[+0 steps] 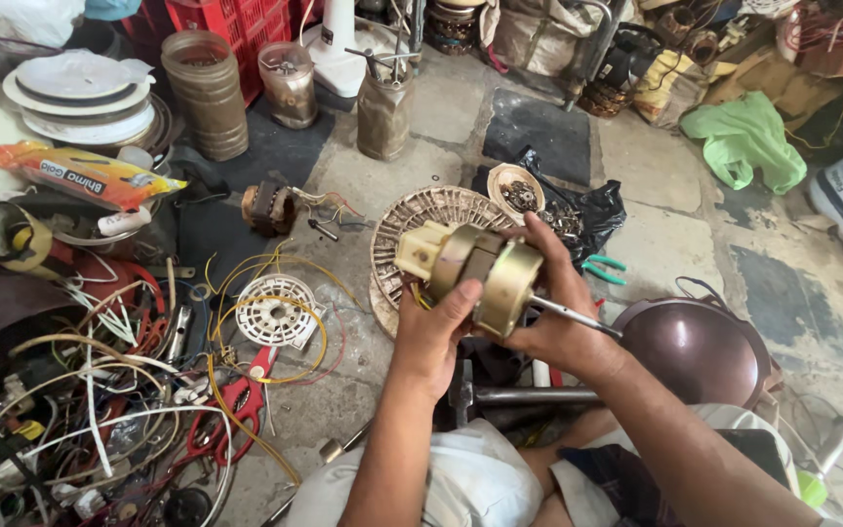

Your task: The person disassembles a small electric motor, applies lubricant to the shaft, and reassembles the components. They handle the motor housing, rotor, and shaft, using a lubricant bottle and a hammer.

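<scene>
I hold a brass-coloured fan motor (485, 273) with a cream plastic end and a steel shaft sticking out to the right. My left hand (433, 330) grips it from below, thumb on the casing. My right hand (558, 312) wraps over its far side near the shaft. Behind the motor lies a round slotted fan cover (421, 217) on the stone floor.
A tangle of wires (90, 390) and red-handled scissors (236, 400) fills the left. A white round grille (273, 310), a small coil motor (270, 207), a black bag of parts (578, 210), green pliers (602, 268), a dark metal bowl (700, 351) and jars (209, 93) surround me.
</scene>
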